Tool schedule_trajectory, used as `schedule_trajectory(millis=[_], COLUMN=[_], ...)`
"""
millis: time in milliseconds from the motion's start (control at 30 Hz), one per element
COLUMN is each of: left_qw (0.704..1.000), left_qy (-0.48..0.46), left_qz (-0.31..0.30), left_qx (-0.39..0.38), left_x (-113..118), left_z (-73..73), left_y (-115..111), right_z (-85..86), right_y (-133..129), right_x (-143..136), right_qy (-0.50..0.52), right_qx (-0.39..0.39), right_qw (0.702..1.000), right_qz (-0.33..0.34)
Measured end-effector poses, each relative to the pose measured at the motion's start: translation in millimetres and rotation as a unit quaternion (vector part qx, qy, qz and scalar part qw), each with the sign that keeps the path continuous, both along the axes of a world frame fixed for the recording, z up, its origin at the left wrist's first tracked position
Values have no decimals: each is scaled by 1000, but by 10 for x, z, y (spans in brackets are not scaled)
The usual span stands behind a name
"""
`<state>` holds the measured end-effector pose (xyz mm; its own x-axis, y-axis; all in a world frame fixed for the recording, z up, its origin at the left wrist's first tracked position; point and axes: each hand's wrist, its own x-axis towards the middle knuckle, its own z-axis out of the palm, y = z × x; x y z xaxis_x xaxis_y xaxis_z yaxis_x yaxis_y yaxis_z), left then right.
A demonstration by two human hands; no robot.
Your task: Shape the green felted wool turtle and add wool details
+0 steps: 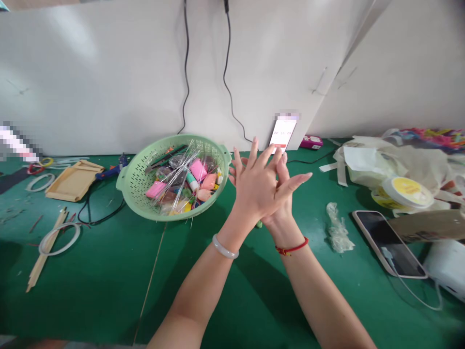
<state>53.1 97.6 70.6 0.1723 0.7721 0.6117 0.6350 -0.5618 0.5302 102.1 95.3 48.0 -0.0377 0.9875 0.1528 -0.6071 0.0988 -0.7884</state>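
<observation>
Craft workshop; green worktop, blue glue gun, basket of thin rods and colourful packets, wooden strips

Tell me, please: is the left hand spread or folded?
Spread: the left hand lies across the right hand, its fingers stretched out with gaps between them. Its palm is hidden.

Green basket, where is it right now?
In the head view, the green basket stands left of centre on the green table, between the blue glue gun and the left hand.
</observation>
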Motion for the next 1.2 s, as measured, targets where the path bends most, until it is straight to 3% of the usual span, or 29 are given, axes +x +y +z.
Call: schedule_trajectory(millis=[267, 467, 600, 800, 967, 1200], left_qw=[995, 997, 998, 998, 999, 998], left_qy=[23, 54, 53, 54, 40, 35], left_qz=[89, 55, 18, -4, -19, -29], left_qx=[-25, -24, -26, -27, -28, -53], left_x=[27, -168, -247, -243, -266, -274], left_z=[59, 203, 242, 152, 114, 128], left_y=[-132, -160, -132, -56, -11, -11], right_z=[131, 233, 233, 229, 169, 129], right_y=[35, 239, 303, 317, 330, 352], right_x=[244, 668, 857, 853, 865, 867], right_qy=[-128, -85, -55, 18, 29, 35], right_qx=[7, -29, -68, -106, -83, -56], right_qw=[988, 963, 948, 968, 986, 991], right_qz=[-82, -256, -307, -226, -144, -113])
